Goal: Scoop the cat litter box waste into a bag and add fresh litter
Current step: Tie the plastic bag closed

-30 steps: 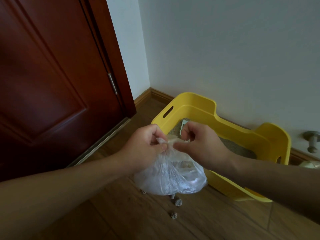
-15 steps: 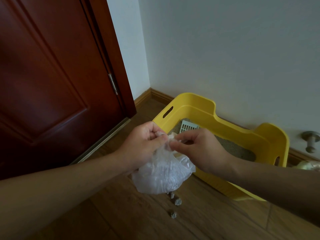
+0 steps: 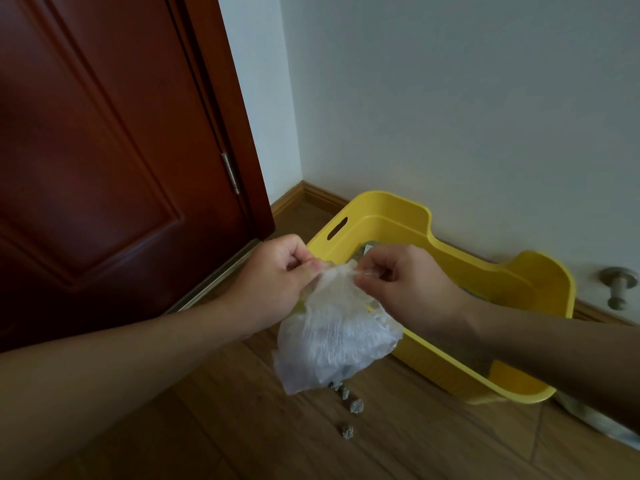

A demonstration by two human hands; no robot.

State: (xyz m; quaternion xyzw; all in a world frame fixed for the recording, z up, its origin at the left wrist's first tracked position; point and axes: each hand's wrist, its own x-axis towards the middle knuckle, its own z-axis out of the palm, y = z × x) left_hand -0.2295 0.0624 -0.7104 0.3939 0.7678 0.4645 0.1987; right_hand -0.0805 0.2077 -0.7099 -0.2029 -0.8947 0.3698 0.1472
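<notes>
Litter box (image 3: 391,216) is sitting by the far wall, and just in front of it we are pinching the mouth of the bag (image 3: 332,344) between left hand (image 3: 277,282) and right hand (image 3: 408,285), apparently closing it. Scooping is looking done, but stray clumps (image 3: 356,406) are lying on the floor (image 3: 242,427), and we are judging fresh litter not yet added.

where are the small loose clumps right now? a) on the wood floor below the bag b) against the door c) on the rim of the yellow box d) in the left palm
a: the clumps lie on the floor just below the bag, which the left hand and right hand pinch at its top.
</notes>
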